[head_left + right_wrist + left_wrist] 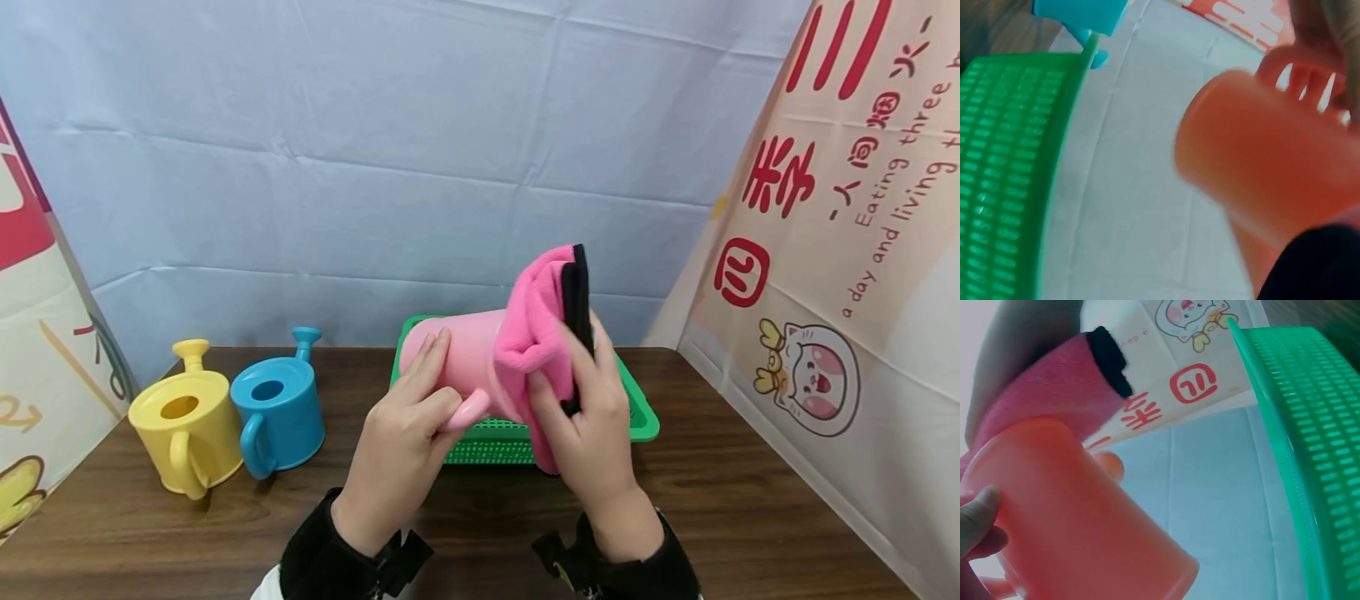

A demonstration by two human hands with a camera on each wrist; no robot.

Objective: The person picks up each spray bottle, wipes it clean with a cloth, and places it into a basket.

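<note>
- Pale blue backdrop sheet point(420, 150): hangs behind the work area; fold creases visible.
- Wood-grain table point(757, 500): dark brown; supports the items below.
- Right printed cloth panel point(885, 275): red lettering and a cartoon cat figure.
- Left printed cloth panel point(45, 333): partly in view; red and yellow print.
- Green perforated basket point(643, 425): on the table, beyond the hands; partly hidden in the head view.
- Pink watering can point(465, 346): held off the table, in front of the basket as seen from the head; lying on its side, base end to the left. A gap separates can and basket rim in the left wrist view.
- Yellow watering can point(216, 429): upright, table left side.
- Blue watering can point(288, 425): upright, just beside the yellow unit; contact between them cannot be confirmed.
- Left hand point(401, 425): grip spread to suit the can; fingers lie along the wall, thumb side at the handle point(472, 408). Has hold of the can.
- Right hand point(600, 425): grip narrowed, cloth pinched between thumb and fingers.
- Folded pink cloth point(532, 325): black edge band; against the can's right end. Insertion depth, if any, cannot be determined.
</note>
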